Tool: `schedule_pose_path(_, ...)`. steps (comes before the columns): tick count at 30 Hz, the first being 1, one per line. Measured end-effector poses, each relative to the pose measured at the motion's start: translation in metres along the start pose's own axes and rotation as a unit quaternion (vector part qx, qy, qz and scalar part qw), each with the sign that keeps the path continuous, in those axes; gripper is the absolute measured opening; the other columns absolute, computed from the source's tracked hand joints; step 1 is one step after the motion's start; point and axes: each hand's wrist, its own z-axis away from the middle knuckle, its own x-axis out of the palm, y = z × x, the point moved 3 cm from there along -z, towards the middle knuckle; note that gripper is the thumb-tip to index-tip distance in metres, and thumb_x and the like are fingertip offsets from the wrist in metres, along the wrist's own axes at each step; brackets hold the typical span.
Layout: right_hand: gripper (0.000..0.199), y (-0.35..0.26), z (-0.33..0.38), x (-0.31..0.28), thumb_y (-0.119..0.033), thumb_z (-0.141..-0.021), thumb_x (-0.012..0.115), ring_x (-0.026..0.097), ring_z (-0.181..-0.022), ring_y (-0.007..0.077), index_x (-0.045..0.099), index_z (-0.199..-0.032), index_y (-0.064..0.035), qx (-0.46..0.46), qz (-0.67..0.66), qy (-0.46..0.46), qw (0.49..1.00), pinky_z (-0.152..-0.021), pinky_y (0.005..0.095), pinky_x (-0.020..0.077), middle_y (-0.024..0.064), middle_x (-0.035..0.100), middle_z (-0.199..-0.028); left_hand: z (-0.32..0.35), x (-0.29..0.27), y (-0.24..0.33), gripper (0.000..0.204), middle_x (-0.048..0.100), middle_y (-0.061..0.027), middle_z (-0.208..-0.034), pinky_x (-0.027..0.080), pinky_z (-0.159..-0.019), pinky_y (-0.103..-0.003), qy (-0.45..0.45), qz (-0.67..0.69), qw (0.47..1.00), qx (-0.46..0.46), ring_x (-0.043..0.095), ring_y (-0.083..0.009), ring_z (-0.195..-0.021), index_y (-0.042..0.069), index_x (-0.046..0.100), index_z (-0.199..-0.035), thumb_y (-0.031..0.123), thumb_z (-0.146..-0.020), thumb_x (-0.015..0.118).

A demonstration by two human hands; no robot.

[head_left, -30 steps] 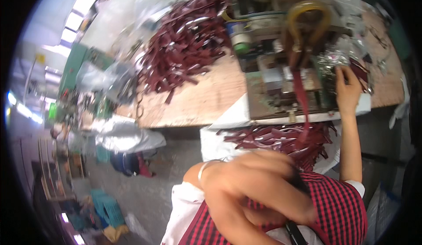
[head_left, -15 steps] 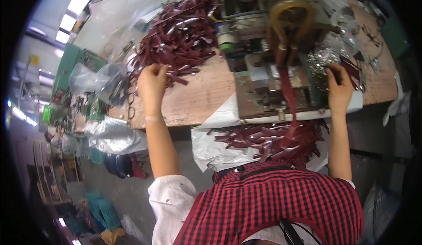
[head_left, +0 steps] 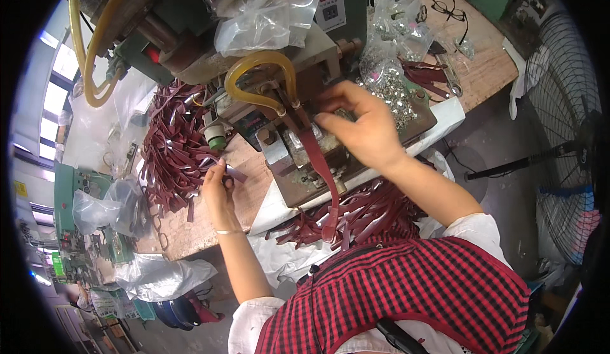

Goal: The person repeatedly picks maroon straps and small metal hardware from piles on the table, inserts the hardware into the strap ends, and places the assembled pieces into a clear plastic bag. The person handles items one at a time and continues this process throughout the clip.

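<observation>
Across the pale wooden worktable [head_left: 480,78], a heap of shiny maroon strips [head_left: 175,144] lies beside the grey metal press [head_left: 316,52], where one long maroon strip [head_left: 319,160] hangs over the front edge. The left hand [head_left: 218,192] is at the heap, its grip impossible to tell; the right hand [head_left: 368,128] holds thumb and forefinger apart by the press. Beyond the table's right end, a black wire-caged fan [head_left: 565,125] stands.

Head view: from the near side of the press [head_left: 318,59], looking down (wide fisheye)
Press nearness: close
</observation>
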Motion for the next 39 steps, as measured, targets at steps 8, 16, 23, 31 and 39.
schedule_pose_path(8, 0.038, -0.016, 0.005, 0.024, -0.001, -0.087, 0.072, 0.068, -0.089, 0.0112, 0.061, -0.123, 0.0025, 0.097, -0.162, 0.003, 0.982, -0.082, 0.0259, 0.0531, 0.0071, 0.073, -0.094, 0.112, 0.068, 0.089, 0.014, 0.074, -0.0201, -0.102, 0.05, -0.057, -0.024, -0.03, 0.008, 0.936, 0.351, 0.07, -0.019, -0.071, -0.004, 0.063, -0.11, 0.008, -0.105, 0.058)
schedule_pose_path(16, 0.04, -0.042, 0.026, 0.011, -0.002, -0.092, 0.063, 0.067, -0.114, 0.021, 0.06, -0.132, 0.0022, 0.021, -0.046, -0.048, 0.998, -0.1, 0.0323, 0.0499, 0.013, 0.071, -0.118, 0.192, 0.131, 0.096, 0.012, 0.077, -0.0188, -0.102, 0.053, -0.06, -0.03, -0.183, -0.34, 0.632, 0.672, 0.07, -0.0223, -0.073, 0.002, 0.075, -0.097, 0.002, -0.085, 0.076)
schedule_pose_path(23, 0.026, 0.067, 0.009, -0.084, -0.016, -0.082, 0.077, 0.054, -0.133, 0.0395, 0.076, -0.108, -0.0114, -0.043, 0.524, 0.084, 0.847, -0.11, 0.047, 0.0436, 0.0222, 0.062, -0.136, 0.179, 0.156, 0.076, 0.027, 0.077, -0.0121, -0.1, 0.044, -0.049, -0.026, -0.215, -0.333, 0.553, 0.733, 0.063, -0.0147, -0.06, 0.008, 0.075, -0.1, 0.008, -0.075, 0.086)
schedule_pose_path(31, 0.017, 0.073, -0.019, -0.058, -0.017, -0.078, 0.079, 0.06, -0.121, 0.0331, 0.078, -0.095, -0.0153, -0.147, 0.494, 0.072, 0.854, -0.089, 0.045, 0.0529, 0.0119, 0.067, -0.12, 0.176, 0.158, 0.073, 0.029, 0.077, -0.0125, -0.102, 0.047, -0.05, -0.028, -0.219, -0.322, 0.566, 0.727, 0.064, -0.016, -0.061, 0.009, 0.075, -0.101, 0.005, -0.075, 0.086)
schedule_pose_path(39, 0.013, 0.069, 0.014, -0.07, -0.012, -0.08, 0.078, 0.062, -0.117, 0.0339, 0.075, -0.092, -0.0074, -0.127, 0.565, 0.081, 0.811, -0.089, 0.0455, 0.0535, 0.0115, 0.067, -0.119, 0.183, 0.068, 0.048, 0.03, 0.078, -0.0162, -0.103, 0.055, -0.06, -0.03, -0.147, -0.395, 0.637, 0.645, 0.071, -0.0217, -0.071, 0.002, 0.076, -0.102, -0.008, -0.074, 0.075)
